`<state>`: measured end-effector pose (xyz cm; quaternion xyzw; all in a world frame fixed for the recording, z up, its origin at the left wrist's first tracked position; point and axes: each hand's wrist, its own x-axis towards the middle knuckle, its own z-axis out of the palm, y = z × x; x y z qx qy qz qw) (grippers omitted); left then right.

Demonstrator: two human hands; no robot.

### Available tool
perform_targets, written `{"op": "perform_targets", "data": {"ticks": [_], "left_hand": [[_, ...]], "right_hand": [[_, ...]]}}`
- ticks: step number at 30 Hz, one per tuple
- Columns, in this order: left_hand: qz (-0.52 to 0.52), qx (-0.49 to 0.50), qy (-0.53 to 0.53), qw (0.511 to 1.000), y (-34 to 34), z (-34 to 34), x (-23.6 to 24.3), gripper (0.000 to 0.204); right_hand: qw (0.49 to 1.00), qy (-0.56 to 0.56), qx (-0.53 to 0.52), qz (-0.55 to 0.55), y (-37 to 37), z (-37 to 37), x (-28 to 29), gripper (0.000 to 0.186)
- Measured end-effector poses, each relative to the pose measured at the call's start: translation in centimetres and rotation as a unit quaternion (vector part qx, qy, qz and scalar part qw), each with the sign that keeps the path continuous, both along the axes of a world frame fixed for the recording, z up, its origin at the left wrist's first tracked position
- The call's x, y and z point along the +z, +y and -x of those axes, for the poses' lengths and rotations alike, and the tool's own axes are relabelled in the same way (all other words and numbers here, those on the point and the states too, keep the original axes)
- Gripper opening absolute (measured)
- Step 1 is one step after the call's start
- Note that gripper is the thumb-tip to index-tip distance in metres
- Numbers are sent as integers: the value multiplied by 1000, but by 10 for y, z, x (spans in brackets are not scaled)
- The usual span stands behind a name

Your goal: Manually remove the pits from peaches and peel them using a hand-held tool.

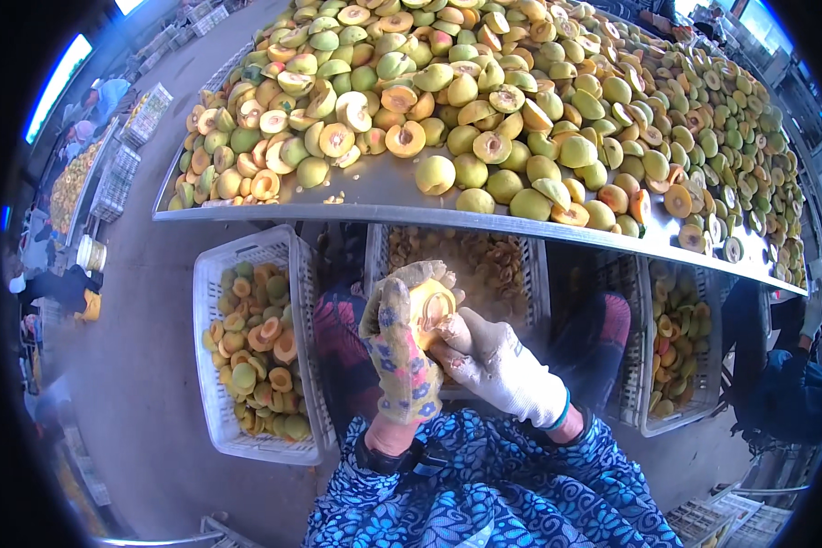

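Observation:
My left hand [402, 342], in a pale glove with a flower print, is closed around a halved yellow fruit, a peach half [426, 310] by its look, cut face toward my right hand. My right hand [502, 361], in a white knit glove, presses its fingers together against that cut face. A thin curved edge shows in the flesh there; what the right fingers hold is mostly hidden. Both hands are above a white crate [537, 274] of brownish pieces, which look like fruit stones, in front of the table's edge.
A metal table [356, 194] ahead bears a large heap of whole and halved fruit [521, 100]. White crates of fruit stand at my left [212, 365] and right [644, 365]. My knees flank the middle crate. Other people [59, 283] are at far left, and another person [790, 384] at right.

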<state>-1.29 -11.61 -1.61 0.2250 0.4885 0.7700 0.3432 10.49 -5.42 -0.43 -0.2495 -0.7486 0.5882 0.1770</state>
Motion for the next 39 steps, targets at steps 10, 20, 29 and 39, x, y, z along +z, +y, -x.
{"op": "perform_targets", "data": {"ticks": [10, 20, 29, 39], "left_hand": [[2, 53, 127, 990, 0, 4, -11, 26], [22, -201, 185, 962, 25, 40, -14, 22], [84, -227, 78, 967, 27, 50, -20, 23], [35, -191, 164, 967, 19, 44, -33, 16]], "right_hand": [[983, 43, 178, 23, 22, -1, -27, 26], [912, -52, 204, 353, 33, -11, -23, 34], [691, -30, 218, 689, 39, -5, -35, 23], [826, -102, 194, 519, 28, -5, -39, 30]]}}
